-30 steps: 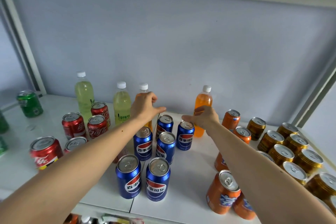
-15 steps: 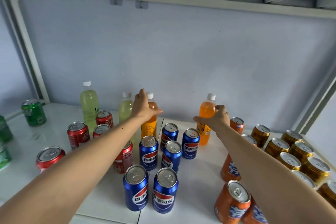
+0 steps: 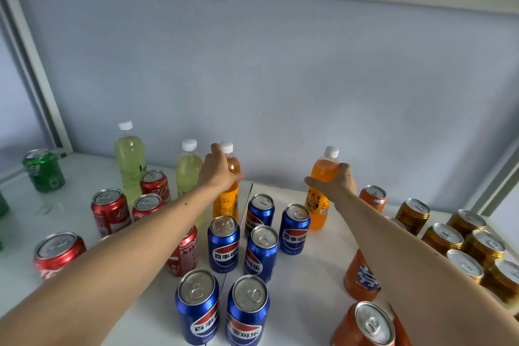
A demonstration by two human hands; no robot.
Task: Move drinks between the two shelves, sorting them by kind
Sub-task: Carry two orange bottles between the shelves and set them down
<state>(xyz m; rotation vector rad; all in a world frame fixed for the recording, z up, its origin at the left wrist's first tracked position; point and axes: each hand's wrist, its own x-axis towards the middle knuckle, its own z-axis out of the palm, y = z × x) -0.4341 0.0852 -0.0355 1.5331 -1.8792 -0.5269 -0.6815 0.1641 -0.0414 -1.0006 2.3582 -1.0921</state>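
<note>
Two orange-drink bottles with white caps stand upright at the back of the white shelf [image 3: 314, 261]. My left hand [image 3: 217, 171] wraps around the upper part of the left orange bottle [image 3: 226, 201]. My right hand [image 3: 335, 184] grips the middle of the right orange bottle [image 3: 323, 170]. Between and in front of them stand several blue cola cans [image 3: 223, 244]. Two pale green bottles [image 3: 129, 154] stand to the left of my left hand.
Several red cola cans [image 3: 111, 211] fill the left side, and a green can [image 3: 43, 170] stands at the far left. Orange cans [image 3: 365, 326] and several gold cans [image 3: 442, 241] crowd the right. The grey back wall and white frame posts close the shelf in.
Both hands reached further back and closed around the two orange bottles; one second ago they hovered just in front of them. The camera has tilted up slightly.
</note>
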